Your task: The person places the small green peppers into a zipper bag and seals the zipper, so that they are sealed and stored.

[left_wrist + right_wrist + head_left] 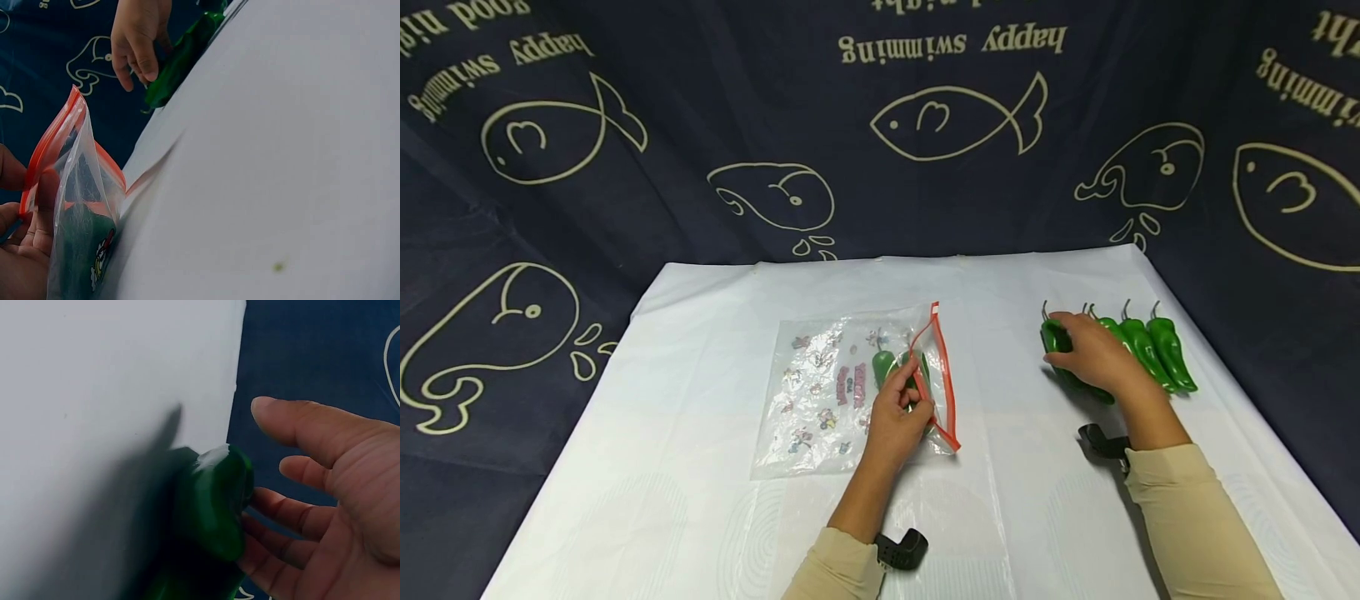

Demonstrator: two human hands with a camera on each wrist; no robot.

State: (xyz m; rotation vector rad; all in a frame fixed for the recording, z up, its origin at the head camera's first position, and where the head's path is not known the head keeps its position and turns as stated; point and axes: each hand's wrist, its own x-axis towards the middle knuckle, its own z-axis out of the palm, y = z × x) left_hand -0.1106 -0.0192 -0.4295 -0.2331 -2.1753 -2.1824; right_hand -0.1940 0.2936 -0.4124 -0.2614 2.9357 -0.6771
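Observation:
My left hand [897,421] pinches the red zip edge of a clear zip bag [782,400] printed with small cartoon figures. The left wrist view shows the bag's mouth parted, with its red strips [47,144] spread. Through the plastic, green peppers [883,367] show near the mouth. Over to the right, my right hand [1097,354] reaches over the leftmost green pepper [1055,336] of a row. In the right wrist view its fingertips touch the side of a glossy pepper [215,500], while the thumb stands apart from it.
More green peppers [1168,350] lie side by side just right of my right hand, stems pointing away. A white cloth [700,350] covers the table. Behind it hangs a dark blue curtain [685,225] with fish and whale drawings.

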